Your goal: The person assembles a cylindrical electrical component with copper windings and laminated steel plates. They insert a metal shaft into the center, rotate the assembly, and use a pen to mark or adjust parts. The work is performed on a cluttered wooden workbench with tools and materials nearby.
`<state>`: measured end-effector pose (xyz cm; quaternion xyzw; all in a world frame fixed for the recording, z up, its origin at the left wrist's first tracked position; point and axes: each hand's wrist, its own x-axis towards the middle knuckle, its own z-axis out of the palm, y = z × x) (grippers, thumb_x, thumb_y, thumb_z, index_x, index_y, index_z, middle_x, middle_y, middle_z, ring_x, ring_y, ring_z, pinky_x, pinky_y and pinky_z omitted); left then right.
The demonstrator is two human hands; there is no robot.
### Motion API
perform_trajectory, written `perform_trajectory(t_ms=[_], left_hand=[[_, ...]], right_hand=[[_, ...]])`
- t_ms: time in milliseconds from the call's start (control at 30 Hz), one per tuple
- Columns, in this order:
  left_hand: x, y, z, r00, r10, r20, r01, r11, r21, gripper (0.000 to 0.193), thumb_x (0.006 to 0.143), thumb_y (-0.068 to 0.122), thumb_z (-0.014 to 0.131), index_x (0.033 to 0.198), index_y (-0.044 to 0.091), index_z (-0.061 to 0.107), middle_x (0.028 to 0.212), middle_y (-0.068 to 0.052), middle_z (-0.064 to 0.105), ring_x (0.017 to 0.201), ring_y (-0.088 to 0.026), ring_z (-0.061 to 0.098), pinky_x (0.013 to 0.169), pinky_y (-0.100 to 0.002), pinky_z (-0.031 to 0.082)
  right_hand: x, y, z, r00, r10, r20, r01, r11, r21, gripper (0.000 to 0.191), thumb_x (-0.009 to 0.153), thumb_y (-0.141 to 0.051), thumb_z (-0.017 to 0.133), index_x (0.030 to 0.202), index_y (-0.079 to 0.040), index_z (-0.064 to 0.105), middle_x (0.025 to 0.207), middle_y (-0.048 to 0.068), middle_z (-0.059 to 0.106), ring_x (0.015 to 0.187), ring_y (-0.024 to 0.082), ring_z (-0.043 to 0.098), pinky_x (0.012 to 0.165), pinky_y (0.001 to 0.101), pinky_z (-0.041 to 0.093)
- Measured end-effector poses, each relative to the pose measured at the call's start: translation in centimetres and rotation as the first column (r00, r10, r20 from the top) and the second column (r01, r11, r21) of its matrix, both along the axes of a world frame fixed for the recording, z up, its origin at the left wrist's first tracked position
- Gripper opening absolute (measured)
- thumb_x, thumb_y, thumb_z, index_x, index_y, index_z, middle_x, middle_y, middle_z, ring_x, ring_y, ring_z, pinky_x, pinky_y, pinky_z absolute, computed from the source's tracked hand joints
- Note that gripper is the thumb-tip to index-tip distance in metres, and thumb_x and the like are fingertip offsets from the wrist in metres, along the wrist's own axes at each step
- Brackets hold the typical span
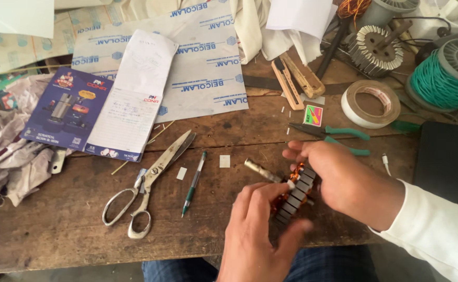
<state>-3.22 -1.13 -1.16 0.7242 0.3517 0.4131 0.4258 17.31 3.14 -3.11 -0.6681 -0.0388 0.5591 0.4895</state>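
Observation:
A small motor armature [295, 194], with dark slotted iron, copper windings and a metal shaft [260, 170] pointing up-left, is held over the wooden table's front edge. My left hand [257, 237] comes up from below and grips its near side with thumb and fingers. My right hand [346, 184], in a white sleeve, closes on its far right side. The armature's lower end is hidden by my fingers.
Large metal scissors [148, 180] and a green pen [194, 183] lie left of my hands. Green-handled pliers [333, 137], a tape roll [371, 103], a green wire spool [443, 78], a black phone [443, 159], printed sheets and a booklet [67, 107] lie farther back.

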Motion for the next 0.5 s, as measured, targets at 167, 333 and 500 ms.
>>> perform_trajectory(t_ms=[167,333,500], left_hand=[[0.2,0.2,-0.8,0.997,0.06,-0.057,-0.056,0.995,0.077,0.036,0.08,0.013,0.083,0.111,0.005,0.066,0.113,-0.012,0.067,0.103,-0.031,0.068,0.084,-0.04,0.056],[0.3,0.8,-0.5,0.999,0.009,-0.035,-0.006,0.996,0.09,0.033,0.082,0.012,0.082,0.11,0.005,0.068,0.112,-0.011,0.067,0.104,-0.031,0.067,0.085,-0.04,0.055],[0.2,1.2,-0.2,0.999,-0.012,-0.03,0.013,0.999,0.045,0.03,0.083,0.011,0.08,0.11,0.005,0.07,0.11,-0.011,0.068,0.101,-0.03,0.067,0.083,-0.04,0.055]], right_hand=[[0.4,-0.7,0.1,0.994,-0.015,0.108,0.024,0.996,-0.081,0.023,0.095,-0.007,0.05,0.11,-0.006,0.068,0.1,0.006,0.075,0.083,0.019,0.063,0.077,0.0351,0.051],[0.7,-1.3,0.7,0.984,0.008,0.178,0.002,0.999,-0.053,0.02,0.096,-0.006,0.053,0.107,-0.002,0.068,0.099,0.008,0.075,0.086,0.019,0.068,0.08,0.0331,0.053],[0.6,-1.3,1.7,0.983,-0.002,0.183,0.023,0.993,-0.112,0.017,0.098,-0.017,0.058,0.105,-0.008,0.07,0.097,0.004,0.074,0.085,0.016,0.068,0.078,0.0364,0.053]])
